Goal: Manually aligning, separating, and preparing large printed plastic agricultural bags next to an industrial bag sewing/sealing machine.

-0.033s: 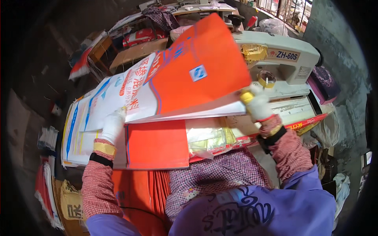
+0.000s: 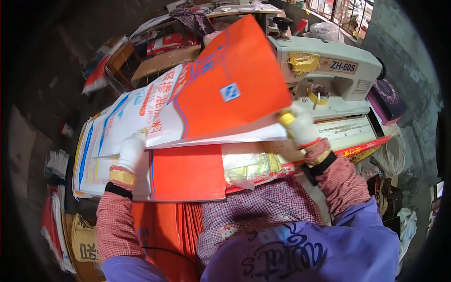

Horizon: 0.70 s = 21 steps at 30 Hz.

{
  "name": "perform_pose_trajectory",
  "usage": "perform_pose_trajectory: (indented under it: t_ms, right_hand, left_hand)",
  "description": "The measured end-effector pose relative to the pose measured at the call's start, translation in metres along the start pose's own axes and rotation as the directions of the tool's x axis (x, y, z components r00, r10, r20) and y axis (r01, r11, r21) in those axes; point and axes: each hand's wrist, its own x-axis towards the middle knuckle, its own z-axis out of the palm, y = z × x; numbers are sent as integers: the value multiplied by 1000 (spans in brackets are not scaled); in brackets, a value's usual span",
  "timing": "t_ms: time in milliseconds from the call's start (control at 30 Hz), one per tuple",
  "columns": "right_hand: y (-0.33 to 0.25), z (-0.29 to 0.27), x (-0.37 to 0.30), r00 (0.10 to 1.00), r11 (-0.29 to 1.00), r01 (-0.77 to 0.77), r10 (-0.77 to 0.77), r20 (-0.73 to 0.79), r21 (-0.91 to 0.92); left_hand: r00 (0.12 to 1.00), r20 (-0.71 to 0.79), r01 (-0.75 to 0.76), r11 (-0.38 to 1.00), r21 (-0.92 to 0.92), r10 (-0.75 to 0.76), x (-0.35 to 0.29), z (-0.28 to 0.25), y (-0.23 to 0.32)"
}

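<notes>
Both my hands wear white gloves and grip one large red-and-white printed sack (image 2: 244,61), raised and slanted above the worktable. My right hand (image 2: 299,126), with yellow wrapping on a finger, is closed on its near right corner. My left hand (image 2: 131,149) is closed on its near edge, further left, with the fingertips partly hidden. Under the raised sack lies a pile of similar sacks (image 2: 83,181), white at the left. A red sack end (image 2: 188,171) shows below the lifted edge.
A pale sewing machine (image 2: 336,66) with a yellow tape roll (image 2: 318,95) stands right of the sack. A purple box (image 2: 386,101) is beside it. Folded red sacks (image 2: 188,230) and checked cloth (image 2: 263,207) lie close to my body. A cluttered table (image 2: 244,10) stands behind.
The raised sack and my right hand have shifted slightly left. My left hand has moved a little left too, and both keep their grip.
</notes>
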Motion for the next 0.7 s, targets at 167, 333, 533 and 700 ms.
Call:
perform_pose_trajectory:
  t_ms: [167,333,533,700]
  right_hand:
    - [7,91,-57,756,787,550,-328,567,-278]
    - [-47,57,-83,31,470,790,-672,740,394]
    - [-134,35,17,579,570,812,-762,289,-126]
    - [-84,73,69,727,614,571,-70,683,-545]
  left_hand:
    - [978,124,150,976,158,-170,-69,23,-87]
    - [708,409,703,522,-483,-575,-186,35,-137]
    - [705,225,604,403,-688,-673,-243,-44,17]
    - [618,532,481,-257,-838,-579,-237,-91,105]
